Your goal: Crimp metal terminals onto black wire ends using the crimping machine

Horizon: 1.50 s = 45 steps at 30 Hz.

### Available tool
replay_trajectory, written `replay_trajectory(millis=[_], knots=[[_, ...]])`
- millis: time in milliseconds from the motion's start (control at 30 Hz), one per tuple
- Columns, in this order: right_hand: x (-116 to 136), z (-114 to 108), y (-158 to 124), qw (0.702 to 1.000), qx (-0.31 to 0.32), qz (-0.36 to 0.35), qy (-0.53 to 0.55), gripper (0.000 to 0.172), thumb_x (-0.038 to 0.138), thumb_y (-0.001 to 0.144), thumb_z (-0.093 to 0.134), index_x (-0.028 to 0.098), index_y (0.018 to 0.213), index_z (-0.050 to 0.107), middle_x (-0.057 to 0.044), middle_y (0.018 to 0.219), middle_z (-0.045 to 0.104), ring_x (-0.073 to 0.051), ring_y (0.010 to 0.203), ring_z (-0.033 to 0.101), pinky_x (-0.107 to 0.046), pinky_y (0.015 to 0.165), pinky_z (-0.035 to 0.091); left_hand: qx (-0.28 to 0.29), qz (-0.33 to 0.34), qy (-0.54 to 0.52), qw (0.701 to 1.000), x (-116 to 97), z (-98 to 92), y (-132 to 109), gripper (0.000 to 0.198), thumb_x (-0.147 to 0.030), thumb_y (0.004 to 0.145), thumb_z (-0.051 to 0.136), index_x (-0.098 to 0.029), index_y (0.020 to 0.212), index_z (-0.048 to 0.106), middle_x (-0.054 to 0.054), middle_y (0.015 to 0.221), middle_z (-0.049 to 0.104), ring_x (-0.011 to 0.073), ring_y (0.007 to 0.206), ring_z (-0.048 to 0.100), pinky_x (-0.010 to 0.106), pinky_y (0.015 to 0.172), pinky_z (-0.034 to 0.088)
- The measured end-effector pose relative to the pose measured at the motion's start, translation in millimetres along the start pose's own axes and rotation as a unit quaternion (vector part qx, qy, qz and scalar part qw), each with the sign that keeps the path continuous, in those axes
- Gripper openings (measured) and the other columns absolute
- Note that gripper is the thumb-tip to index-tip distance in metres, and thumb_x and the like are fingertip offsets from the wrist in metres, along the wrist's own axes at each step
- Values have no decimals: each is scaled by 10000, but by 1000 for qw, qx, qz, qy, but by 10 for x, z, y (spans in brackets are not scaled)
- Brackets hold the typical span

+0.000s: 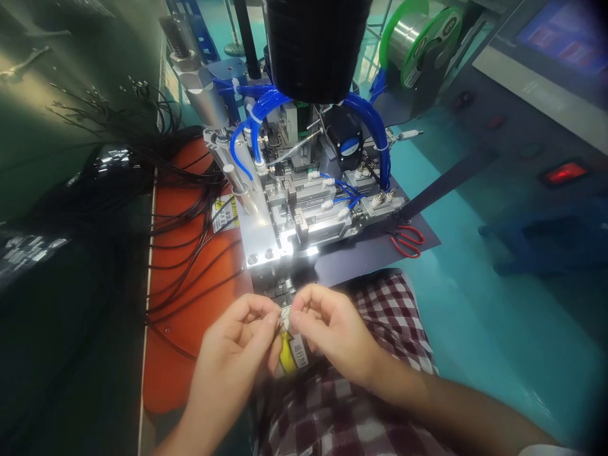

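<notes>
My left hand (237, 342) has its thumb and index finger pinched together, on something too small to make out. Close beside it on the right, my right hand (330, 323) is also pinched, its fingertips round something tiny and mostly hidden. Both hands are just in front of the metal machine (313, 215), above a label with a yellow arrow (287, 354) and printed characters. Black cables (190, 266) lie to the left over an orange board (175, 373).
Red-handled cutters (408, 240) lie on the dark plate right of the machine. A green wire spool (411, 38) stands at the back right. A black cylinder (316, 50) hangs overhead. A control box with a red lit switch (564, 173) is at right.
</notes>
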State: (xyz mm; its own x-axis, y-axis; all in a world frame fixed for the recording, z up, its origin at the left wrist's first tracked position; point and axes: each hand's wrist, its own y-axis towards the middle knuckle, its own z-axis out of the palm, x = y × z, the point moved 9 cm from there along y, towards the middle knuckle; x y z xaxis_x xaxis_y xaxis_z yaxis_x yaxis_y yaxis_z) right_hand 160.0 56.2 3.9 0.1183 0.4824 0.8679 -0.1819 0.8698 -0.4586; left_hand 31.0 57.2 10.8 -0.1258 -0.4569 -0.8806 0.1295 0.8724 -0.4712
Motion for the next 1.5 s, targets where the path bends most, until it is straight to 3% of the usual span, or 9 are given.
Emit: replay_trajectory(millis=[133,267,367,600,767,1000,1167,1333,1500], knots=[[-11,3,-9,1000,1,-11,-5,87,224,784,619,178,752,553,74,578,469,-71,507,394,-202,477,312,18,2,-20,1000,-3,37,2,308,-480,800,709,-194,892,638,-50,507,542,98,450,479,188,447,373],[-29,10,1,1000,8,-12,-16,74,224,777,613,181,760,555,77,570,457,-74,499,384,-210,475,306,-1,27,1,1000,-41,18,-15,263,-439,798,729,-200,829,625,-56,494,539,83,417,456,184,430,346],[-10,2,-1,1000,6,-4,-22,101,251,802,599,186,750,542,71,571,461,-78,496,381,-213,469,309,-2,-5,9,1000,16,-2,-30,284,-485,846,665,-208,838,602,-48,451,545,97,414,473,182,428,340],[248,-4,-94,977,-26,-120,-177,93,197,871,549,188,779,565,46,625,511,-98,569,468,-218,536,374,-75,46,80,993,-85,-131,-106,301,-499,821,681,-208,814,605,-24,671,595,103,551,525,192,511,409],[103,-16,-12,992,-16,-94,-78,72,253,857,619,181,861,622,52,639,546,-88,533,500,-210,507,393,7,-53,-48,997,142,-61,-9,378,-560,819,688,-209,817,547,-100,482,354,66,461,300,184,467,264],[74,11,8,992,-26,-93,-83,145,292,842,660,176,767,616,54,594,545,-85,506,456,-220,492,364,0,-59,-74,995,106,-38,7,429,-592,770,720,-216,771,515,-91,471,386,77,471,319,196,484,302],[259,52,-89,958,-56,-175,-219,149,228,871,602,191,733,562,31,642,560,-113,581,505,-247,560,378,4,-64,-107,992,79,-6,15,411,-554,749,746,-214,741,516,-92,463,380,71,470,296,184,480,304],[294,12,-95,959,-60,-171,-218,163,235,887,573,201,731,541,25,660,573,-122,593,526,-255,587,402,37,-66,-62,995,59,6,14,382,-551,766,731,-223,936,633,-85,505,424,80,483,333,179,474,301],[346,20,-161,951,-63,-174,-246,183,202,895,535,208,714,512,9,687,576,-140,633,546,-266,601,412,0,-37,8,999,4,-54,-17,337,-518,737,756,-196,802,683,-16,612,574,116,541,492,205,488,379]])
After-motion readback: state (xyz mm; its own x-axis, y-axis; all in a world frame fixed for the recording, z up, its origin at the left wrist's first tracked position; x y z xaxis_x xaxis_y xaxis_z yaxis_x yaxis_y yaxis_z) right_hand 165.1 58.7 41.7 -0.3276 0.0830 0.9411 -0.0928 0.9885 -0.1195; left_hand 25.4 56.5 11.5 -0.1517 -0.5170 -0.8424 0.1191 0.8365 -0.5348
